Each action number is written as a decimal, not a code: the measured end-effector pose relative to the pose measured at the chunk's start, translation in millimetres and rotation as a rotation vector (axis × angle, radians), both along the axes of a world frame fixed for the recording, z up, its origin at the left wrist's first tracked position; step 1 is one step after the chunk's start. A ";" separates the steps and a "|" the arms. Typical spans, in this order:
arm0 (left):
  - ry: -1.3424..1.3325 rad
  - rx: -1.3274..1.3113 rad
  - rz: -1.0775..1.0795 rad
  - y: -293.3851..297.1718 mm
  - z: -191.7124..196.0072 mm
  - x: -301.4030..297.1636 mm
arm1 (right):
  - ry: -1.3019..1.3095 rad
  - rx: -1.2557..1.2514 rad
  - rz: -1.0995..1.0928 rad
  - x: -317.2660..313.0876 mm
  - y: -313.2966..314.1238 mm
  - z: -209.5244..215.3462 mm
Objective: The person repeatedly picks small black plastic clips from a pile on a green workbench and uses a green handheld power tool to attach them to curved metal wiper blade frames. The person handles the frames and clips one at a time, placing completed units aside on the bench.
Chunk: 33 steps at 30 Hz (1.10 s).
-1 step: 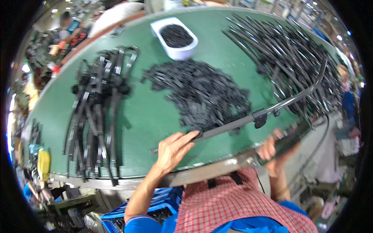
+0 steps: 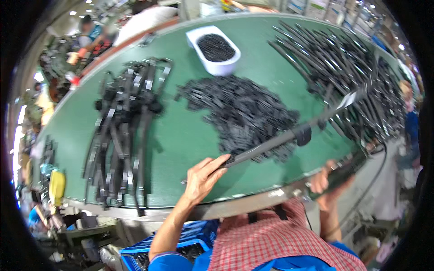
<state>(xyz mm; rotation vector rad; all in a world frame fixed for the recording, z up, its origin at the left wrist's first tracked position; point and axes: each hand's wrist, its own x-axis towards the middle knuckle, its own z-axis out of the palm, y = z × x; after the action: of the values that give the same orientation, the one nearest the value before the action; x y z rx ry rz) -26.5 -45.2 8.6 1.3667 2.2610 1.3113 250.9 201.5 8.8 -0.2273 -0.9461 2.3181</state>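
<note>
The left hand (image 2: 201, 179) grips a black tube (image 2: 271, 143) slanting up rightward; right hand (image 2: 321, 181) unclear.

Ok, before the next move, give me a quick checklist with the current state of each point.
1. Left hand gripping the long dark rod near its lower-left end: ok.
2. Both hands on that rod: not ok; the right hand is apart from it, by the table's near edge.
3. Right hand's grip: cannot tell; it is blurred beside a dark object.
4. Rod's far end free of the rod heap on the right: cannot tell; they overlap in this view.
5. Rod apart from the rod bundle on the left: ok, green tabletop shows between.
6. White tub upright, with small black pieces inside: ok.
</note>
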 end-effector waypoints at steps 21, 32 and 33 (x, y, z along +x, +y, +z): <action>0.335 -0.288 0.243 142.8 90.1 -122.9 | 0.155 -0.415 -0.241 41.1 68.0 -36.3; 0.831 -0.406 -0.426 565.8 6.7 -90.8 | 0.274 -0.554 -0.227 42.8 72.2 -45.8; 0.854 -0.336 -0.445 573.5 2.2 -89.3 | 0.274 -0.548 -0.221 42.2 73.5 -45.7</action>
<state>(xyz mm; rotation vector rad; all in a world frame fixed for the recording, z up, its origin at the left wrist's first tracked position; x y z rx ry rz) -115.8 528.4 10.8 2.3865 2.2157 0.1788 293.0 275.0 -36.9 -0.2149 -0.1318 2.2767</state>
